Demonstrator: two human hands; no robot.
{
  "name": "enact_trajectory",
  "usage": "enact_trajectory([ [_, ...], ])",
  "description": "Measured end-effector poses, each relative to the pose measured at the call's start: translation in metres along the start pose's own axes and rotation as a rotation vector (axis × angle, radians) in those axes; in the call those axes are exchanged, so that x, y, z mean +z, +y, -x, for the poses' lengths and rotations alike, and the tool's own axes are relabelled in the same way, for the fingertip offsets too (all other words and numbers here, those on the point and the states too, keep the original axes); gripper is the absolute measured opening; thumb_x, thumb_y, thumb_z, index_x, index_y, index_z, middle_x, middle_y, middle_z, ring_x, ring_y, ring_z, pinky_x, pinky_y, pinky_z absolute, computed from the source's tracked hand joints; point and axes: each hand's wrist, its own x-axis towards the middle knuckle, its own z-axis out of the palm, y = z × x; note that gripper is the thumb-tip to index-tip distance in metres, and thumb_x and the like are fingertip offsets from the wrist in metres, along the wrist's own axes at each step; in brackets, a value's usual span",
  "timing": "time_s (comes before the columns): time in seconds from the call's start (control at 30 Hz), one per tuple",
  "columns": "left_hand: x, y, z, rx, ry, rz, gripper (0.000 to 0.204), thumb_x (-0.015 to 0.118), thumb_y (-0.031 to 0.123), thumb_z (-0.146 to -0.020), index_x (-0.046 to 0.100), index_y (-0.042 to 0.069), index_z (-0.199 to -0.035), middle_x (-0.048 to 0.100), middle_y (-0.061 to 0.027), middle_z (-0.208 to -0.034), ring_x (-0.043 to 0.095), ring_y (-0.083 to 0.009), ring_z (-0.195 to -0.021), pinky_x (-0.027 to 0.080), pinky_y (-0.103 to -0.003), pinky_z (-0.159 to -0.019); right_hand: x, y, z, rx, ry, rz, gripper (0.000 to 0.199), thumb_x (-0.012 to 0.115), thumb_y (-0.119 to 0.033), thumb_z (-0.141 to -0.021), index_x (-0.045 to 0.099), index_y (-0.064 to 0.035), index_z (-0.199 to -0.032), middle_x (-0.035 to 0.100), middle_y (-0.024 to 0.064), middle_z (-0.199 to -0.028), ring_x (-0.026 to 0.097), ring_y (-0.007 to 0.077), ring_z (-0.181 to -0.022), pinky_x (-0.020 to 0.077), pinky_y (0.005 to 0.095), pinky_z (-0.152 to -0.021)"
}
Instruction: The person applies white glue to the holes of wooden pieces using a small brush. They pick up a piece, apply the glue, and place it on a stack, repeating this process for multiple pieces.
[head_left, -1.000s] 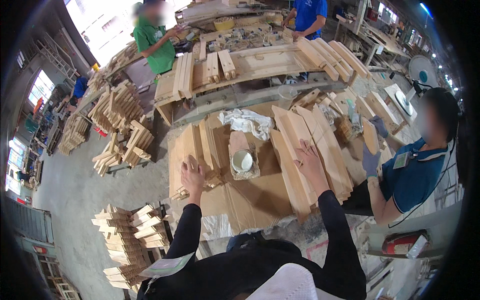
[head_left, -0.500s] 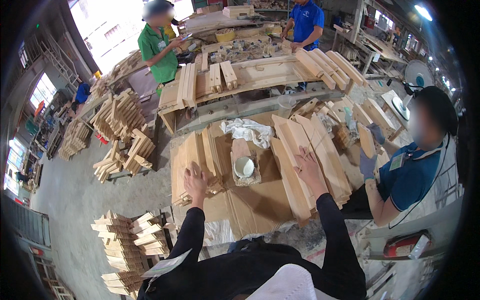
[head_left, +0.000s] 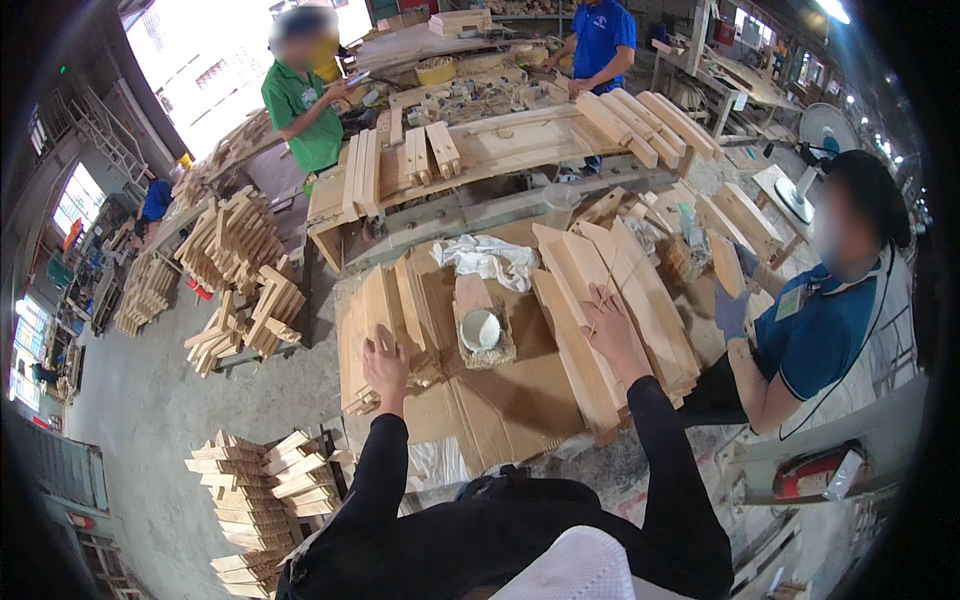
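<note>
My left hand (head_left: pixel 385 362) rests flat, fingers apart, on a stack of pale wooden pieces (head_left: pixel 365 310) at the left of a cardboard-covered table (head_left: pixel 500 410). My right hand (head_left: pixel 610 325) lies spread on a row of long curved wooden boards (head_left: pixel 590 290) at the right. Between my hands a small white cup (head_left: pixel 480 328) stands on a wood block. Behind it lies a crumpled white cloth (head_left: pixel 490 258). Both arms wear black sleeves.
A person in a blue shirt (head_left: pixel 815 330) with a gloved hand works at the right. Beyond, a bench with wooden parts (head_left: pixel 480 150); a person in green (head_left: pixel 300 100) and one in blue (head_left: pixel 600 40) stand there. Wood stacks (head_left: pixel 260 490) sit on the floor at left.
Both hands stay on the wood. My left hand has crept slightly forward on the left stack; the view has shifted a little.
</note>
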Motion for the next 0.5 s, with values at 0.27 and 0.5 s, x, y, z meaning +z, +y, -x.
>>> enact_trajectory([
  [0.27, 0.001, 0.0, 0.0, 0.007, 0.027, 0.032, 0.062, 0.068, 0.03, -0.079, 0.047, 0.016, -0.136, 0.052, -0.021, -0.127, 0.055, -0.0364, -0.112, 0.048, -0.043, -0.091, -0.007, -0.005, -0.001, 0.043, -0.076, 0.015, 0.052, 0.074, -0.018, -0.072, 0.059, -0.0084, -0.12, 0.034, 0.012, -0.151, 0.031, 0.027, -0.14, 0.0248, 0.0432, -0.115],
  [0.5, 0.0, 0.0, -0.002, -0.018, -0.007, -0.026, 0.063, 0.068, 0.032, -0.079, 0.047, 0.018, -0.137, 0.052, -0.0198, -0.128, 0.055, -0.0359, -0.112, 0.048, -0.044, -0.089, -0.013, -0.008, -0.001, 0.041, -0.076, 0.004, 0.051, 0.075, -0.019, -0.072, 0.059, -0.0092, -0.119, 0.034, 0.011, -0.152, 0.033, 0.0268, -0.139, 0.0273, 0.0442, -0.114],
])
